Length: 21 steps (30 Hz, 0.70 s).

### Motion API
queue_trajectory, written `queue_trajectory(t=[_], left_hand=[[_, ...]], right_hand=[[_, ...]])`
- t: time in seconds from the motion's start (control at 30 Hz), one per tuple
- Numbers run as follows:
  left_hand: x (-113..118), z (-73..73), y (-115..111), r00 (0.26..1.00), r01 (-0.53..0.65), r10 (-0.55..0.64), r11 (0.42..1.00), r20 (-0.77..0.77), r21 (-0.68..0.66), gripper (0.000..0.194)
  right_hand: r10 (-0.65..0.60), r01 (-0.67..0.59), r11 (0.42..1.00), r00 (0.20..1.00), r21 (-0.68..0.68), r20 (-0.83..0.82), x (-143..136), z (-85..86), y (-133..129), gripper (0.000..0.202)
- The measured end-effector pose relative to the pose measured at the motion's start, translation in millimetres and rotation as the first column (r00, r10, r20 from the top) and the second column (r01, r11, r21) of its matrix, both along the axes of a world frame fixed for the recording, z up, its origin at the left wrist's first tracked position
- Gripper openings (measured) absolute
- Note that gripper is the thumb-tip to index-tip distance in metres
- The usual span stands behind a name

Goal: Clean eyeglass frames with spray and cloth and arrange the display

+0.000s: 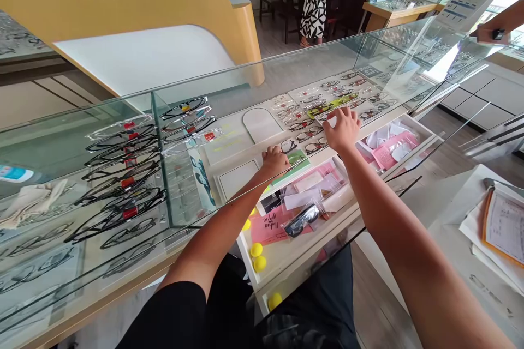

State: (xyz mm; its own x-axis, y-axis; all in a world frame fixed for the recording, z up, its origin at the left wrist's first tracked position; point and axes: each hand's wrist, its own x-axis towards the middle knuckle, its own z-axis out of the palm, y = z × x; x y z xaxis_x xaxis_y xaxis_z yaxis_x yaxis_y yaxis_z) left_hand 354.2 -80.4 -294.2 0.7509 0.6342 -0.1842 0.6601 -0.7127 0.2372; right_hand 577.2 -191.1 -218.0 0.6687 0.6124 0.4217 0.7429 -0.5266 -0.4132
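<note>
My right hand (343,128) reaches into the glass display case over rows of eyeglasses (308,134). Its fingers curl downward, and a bit of white shows between thumb and forefinger; what they grip is unclear. Lower and to the left, my left hand (275,161) is closed at the case's front edge, its fingertips mostly hidden. Beside it lie a pair of glasses with a printed lens (288,145) and a green card (298,160). Below both hands, an open drawer (282,267) holds bagged sunglasses (302,220), pink packets (268,226) and yellow round pieces (259,264).
Glass panels (159,158) edge and divide the case. More eyeglasses (123,174) are stacked at left. A second open drawer (426,142) holds packets. Papers (505,223) lie at right. Behind stand a yellow counter (164,0) and a person in a patterned skirt (314,13).
</note>
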Motion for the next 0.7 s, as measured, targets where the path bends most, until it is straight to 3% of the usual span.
queue_trajectory(t=[0.53,0.7], left_hand=[[-2.0,2.9,-0.9,1.0,-0.008,0.008,1.0,0.008,0.001,0.019],[-1.2,5.5,5.9,0.998,-0.059,0.059,0.998,0.026,0.005,0.031]], right_hand=[[0.01,-0.011,1.0,1.0,-0.011,-0.015,0.7,0.8,-1.5,0.024],[0.005,-0.005,1.0,1.0,-0.01,-0.029,-1.0,3.1,-1.5,0.023]])
